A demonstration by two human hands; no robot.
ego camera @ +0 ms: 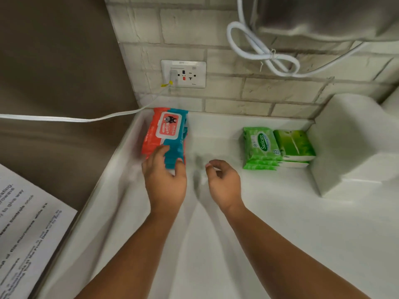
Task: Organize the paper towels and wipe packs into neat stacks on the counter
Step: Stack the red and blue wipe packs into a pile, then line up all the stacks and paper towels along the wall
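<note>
A stack of red-and-teal wipe packs (167, 131) lies at the back left of the white counter (248, 223), against the wall. My left hand (165, 180) grips the near end of this stack, fingers on top and thumb at the right side. My right hand (223, 182) hovers over the bare counter just to the right, fingers loosely curled, holding nothing. A stack of green Sanicare wipe packs (260, 147) sits at the back right. Touching its right side is a stack of green-topped tissue packs (294, 145).
A white raised block (349, 145) borders the counter at the right. A wall socket (183, 73) with a plugged white cable (64, 119) is on the brick wall. A looped white cord (259, 48) hangs above. A printed sheet (26, 240) lies at the lower left.
</note>
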